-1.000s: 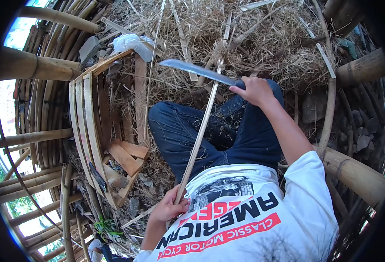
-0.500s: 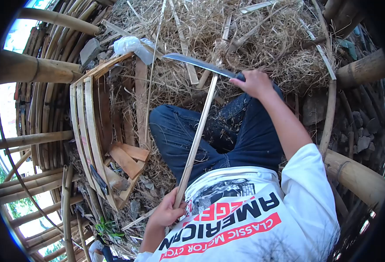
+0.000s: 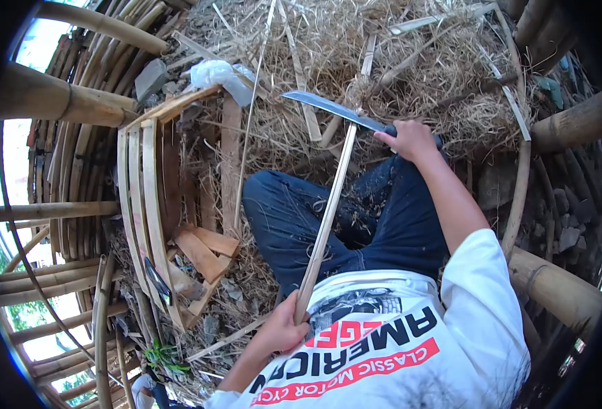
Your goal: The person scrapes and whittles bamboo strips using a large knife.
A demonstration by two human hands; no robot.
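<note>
My left hand (image 3: 282,329) is closed around the near end of a long pale bamboo strip (image 3: 329,215), close to my shirt. The strip slants up and away between my crossed legs. My right hand (image 3: 411,140) grips the dark handle of a machete (image 3: 331,108). Its blade points left and lies across the strip's far end, where they appear to touch. Behind the blade, a heap of curly shavings (image 3: 423,88) covers the ground.
A slatted wooden crate (image 3: 139,198) stands to my left, with wood offcuts (image 3: 202,252) in it and a dark phone-like object (image 3: 156,279) on its slats. A crumpled plastic bag (image 3: 222,76) rests beyond it. Thick bamboo poles (image 3: 556,283) frame both sides.
The view has shifted slightly, so most things sit a little further right and lower. Both hands keep their grips; the blade stays at the strip's far end.
</note>
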